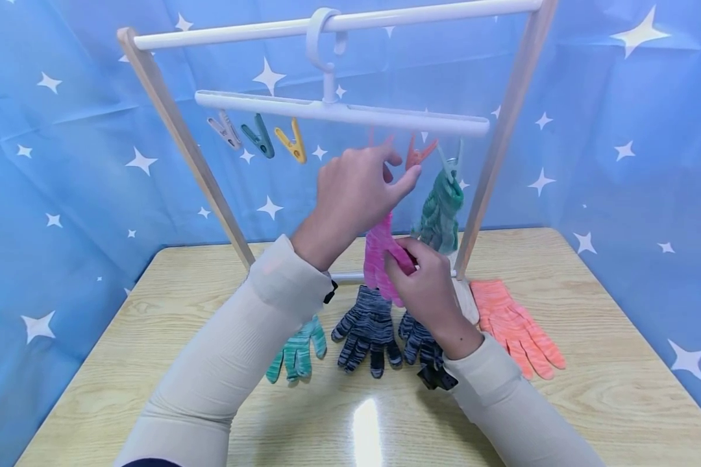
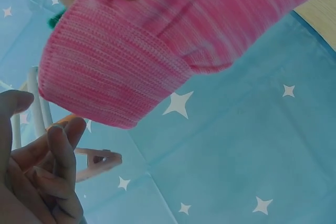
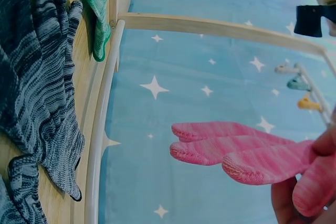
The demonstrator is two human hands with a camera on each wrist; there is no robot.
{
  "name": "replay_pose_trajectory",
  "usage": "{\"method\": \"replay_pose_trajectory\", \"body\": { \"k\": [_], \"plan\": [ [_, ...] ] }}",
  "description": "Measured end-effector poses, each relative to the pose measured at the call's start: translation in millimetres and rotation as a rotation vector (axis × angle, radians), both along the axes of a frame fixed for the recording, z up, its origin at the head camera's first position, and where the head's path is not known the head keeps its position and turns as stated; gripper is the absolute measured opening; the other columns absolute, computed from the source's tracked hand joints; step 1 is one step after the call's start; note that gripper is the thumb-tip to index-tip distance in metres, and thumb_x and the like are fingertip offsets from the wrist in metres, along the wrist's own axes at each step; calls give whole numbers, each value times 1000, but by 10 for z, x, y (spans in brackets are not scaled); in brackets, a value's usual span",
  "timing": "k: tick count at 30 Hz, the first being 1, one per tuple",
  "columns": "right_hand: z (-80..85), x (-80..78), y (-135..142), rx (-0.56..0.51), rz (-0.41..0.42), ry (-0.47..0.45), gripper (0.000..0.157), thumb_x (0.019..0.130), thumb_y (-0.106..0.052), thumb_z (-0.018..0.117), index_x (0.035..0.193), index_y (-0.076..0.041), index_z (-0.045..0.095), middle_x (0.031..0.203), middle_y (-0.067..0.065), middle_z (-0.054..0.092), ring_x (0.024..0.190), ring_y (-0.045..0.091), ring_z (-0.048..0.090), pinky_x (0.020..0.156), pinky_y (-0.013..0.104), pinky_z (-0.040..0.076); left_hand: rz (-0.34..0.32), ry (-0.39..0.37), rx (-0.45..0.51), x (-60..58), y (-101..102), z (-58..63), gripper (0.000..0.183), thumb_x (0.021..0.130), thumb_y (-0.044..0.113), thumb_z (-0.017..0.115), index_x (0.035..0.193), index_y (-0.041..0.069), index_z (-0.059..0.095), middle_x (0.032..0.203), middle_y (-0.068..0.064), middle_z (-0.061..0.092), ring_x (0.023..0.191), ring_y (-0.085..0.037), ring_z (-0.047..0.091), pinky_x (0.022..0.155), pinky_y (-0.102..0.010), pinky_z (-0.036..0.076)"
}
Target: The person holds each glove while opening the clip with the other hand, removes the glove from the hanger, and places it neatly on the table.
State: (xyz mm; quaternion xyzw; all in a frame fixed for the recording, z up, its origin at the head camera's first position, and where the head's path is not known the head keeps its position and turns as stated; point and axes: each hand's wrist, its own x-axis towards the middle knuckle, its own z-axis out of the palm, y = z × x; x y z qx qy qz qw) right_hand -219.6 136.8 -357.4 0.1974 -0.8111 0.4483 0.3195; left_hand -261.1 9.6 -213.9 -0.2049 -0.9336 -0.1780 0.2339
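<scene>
My right hand (image 1: 423,285) pinches a pink knit glove (image 1: 376,253) below the hanger. In the left wrist view the cuff of the pink glove (image 2: 115,72) points toward my left hand, and in the right wrist view the glove fingers (image 3: 236,145) stick out freely. My left hand (image 1: 356,188) is raised under the hanger bar, close to an orange clip (image 1: 418,154). Its thumb and bent fingers (image 2: 58,156) stand apart and hold nothing that I can see. A pinkish clip (image 2: 102,162) shows just behind them. A green glove (image 1: 441,207) hangs from a pale clip (image 1: 451,162).
A white hanger (image 1: 339,111) hangs from a rack rail (image 1: 432,14). Grey, green and yellow clips (image 1: 292,141) dangle at its left. On the table (image 1: 198,337) lie dark striped gloves (image 1: 368,331), a teal glove (image 1: 298,350), an orange glove (image 1: 514,324) and a white item partly hidden.
</scene>
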Motion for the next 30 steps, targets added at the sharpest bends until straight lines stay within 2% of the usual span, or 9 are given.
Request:
{"method": "replay_pose_trajectory", "body": {
  "k": [4, 9, 13, 18, 21, 24, 30],
  "plan": [
    [-7, -13, -7, -5, 2, -12, 9, 93, -8, 63, 96, -4, 71, 61, 1, 44, 51, 11, 36, 48, 24, 32, -12, 18, 36, 8, -78, -32, 38, 99, 52, 54, 114, 24, 75, 86, 8, 75, 64, -7, 59, 48, -25, 43],
    [-22, -13, -17, -20, 4, -33, 9, 93, -8, 63, 95, -5, 71, 61, 0, 39, 50, 11, 33, 47, 25, 31, -60, 34, 164, 48, -283, -120, 32, 101, 43, 55, 109, 20, 76, 86, 6, 74, 63, -8, 59, 50, -26, 43],
    [-47, -10, -16, -29, -3, -43, 9, 92, -8, 64, 95, -5, 72, 60, 0, 39, 50, 11, 34, 46, 24, 30, -72, 36, 293, 93, -477, -246, 29, 101, 39, 56, 105, 18, 76, 85, 5, 73, 62, -7, 59, 52, -26, 44],
    [-62, -12, -9, -38, -17, -43, 7, 91, -7, 65, 93, -4, 71, 59, 0, 37, 49, 11, 33, 44, 24, 28, -107, 123, 425, 136, -733, -451, 27, 100, 31, 58, 99, 12, 77, 82, 1, 72, 63, -9, 63, 60, -25, 52],
    [-56, -17, -10, -41, -17, -44, 7, 91, -7, 65, 92, -5, 71, 58, -1, 36, 49, 11, 33, 44, 24, 28, -127, 155, 478, 170, -904, -579, 28, 100, 28, 57, 97, 8, 76, 81, -2, 72, 62, -11, 64, 59, -26, 53],
    [-48, -24, -13, -44, -16, -40, 6, 90, -6, 64, 91, -4, 70, 58, -1, 36, 49, 11, 33, 44, 23, 28, -112, 178, 509, 200, -1089, -718, 28, 100, 26, 57, 95, 7, 77, 80, -5, 73, 63, -13, 64, 59, -24, 53],
    [-19, -44, -20, -49, -12, -26, 5, 90, -5, 64, 88, -4, 68, 58, -2, 35, 49, 10, 32, 44, 23, 27, -26, 196, 570, 220, -1439, -1011, 27, 100, 23, 57, 93, 6, 78, 73, -7, 71, 61, -12, 61, 56, -15, 46]
  ]
}}
